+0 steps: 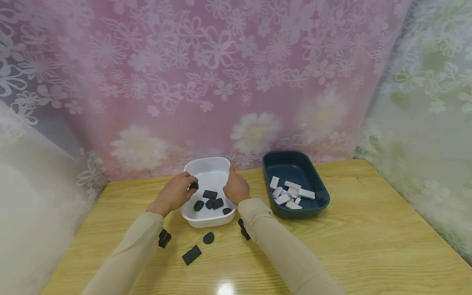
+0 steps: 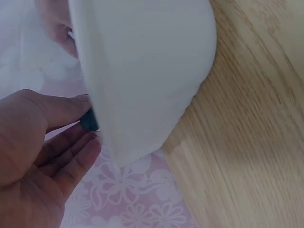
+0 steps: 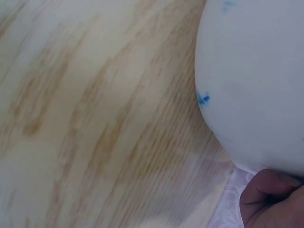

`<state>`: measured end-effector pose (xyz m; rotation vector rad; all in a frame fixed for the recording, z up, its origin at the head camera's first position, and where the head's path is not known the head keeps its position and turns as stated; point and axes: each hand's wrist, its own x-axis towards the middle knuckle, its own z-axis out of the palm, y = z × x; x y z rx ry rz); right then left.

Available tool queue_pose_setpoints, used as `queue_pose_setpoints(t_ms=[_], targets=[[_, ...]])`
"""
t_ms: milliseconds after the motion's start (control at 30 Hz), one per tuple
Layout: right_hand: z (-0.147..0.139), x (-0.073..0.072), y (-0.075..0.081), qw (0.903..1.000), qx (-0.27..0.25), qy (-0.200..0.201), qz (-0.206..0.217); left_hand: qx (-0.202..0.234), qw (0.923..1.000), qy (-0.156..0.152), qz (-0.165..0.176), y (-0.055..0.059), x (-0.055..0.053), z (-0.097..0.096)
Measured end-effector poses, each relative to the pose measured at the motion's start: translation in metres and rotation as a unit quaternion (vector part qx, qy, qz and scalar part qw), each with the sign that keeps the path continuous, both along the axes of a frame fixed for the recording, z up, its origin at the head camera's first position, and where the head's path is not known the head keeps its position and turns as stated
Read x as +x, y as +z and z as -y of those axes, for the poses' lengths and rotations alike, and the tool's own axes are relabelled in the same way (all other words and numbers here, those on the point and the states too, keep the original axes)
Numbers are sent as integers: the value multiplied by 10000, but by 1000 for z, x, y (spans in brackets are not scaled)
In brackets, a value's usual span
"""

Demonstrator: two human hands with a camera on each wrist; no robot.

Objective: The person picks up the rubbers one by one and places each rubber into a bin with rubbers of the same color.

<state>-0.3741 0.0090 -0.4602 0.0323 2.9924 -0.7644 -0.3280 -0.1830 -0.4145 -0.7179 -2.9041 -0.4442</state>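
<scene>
Inside the white basin (image 1: 207, 221) lie several small black pieces, among them a rectangular block (image 1: 210, 194). My left hand (image 1: 176, 191) is at the basin's left rim and pinches a small dark block (image 1: 194, 185) between thumb and fingers. The left wrist view shows this dark block (image 2: 89, 121) right beside the rim, partly hidden by the fingers. On the opposite side, my right hand (image 1: 237, 186) grips the basin's right rim, thumb upward. Its curled finger (image 3: 259, 190) shows against the white wall in the right wrist view.
A dark blue basin (image 1: 320, 196) with several white blocks (image 1: 293, 191) stands to the right. On the wooden table before the white basin lie a rectangular black block (image 1: 191, 255), a rounded one (image 1: 208, 238) and more black pieces (image 1: 164, 238) by the sleeves. A floral curtain (image 1: 221, 82) hangs behind.
</scene>
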Motion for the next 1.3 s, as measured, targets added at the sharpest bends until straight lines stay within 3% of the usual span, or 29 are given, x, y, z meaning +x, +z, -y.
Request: queue_pose_setpoints(t_ms=[267,400,567,800,967,1167,1300], targets=[[7,3,1,10000,-44,39,-28,-795,9966,84,-191,-8,-5,0],[10,5,1,9999,-44,61,-84,-929,9954,155,-173,-9,-5,0],[10,6,1,9998,-48,87,-153,-783,9960,106,-412,-9,-1,2],[6,3,-1,9998,-62,49,-164,-128,9936,-45,-1122,-8,8,8],[0,-2,-5,9999,-36,29,-131,349,9922,50,-1193,-3,28,8],[0,-5,-3,9999,14,55,-113,783,9950,19,-618,1,63,8],[3,-4,-3,9999,4,107,-121,712,9962,-27,-503,0,87,10]])
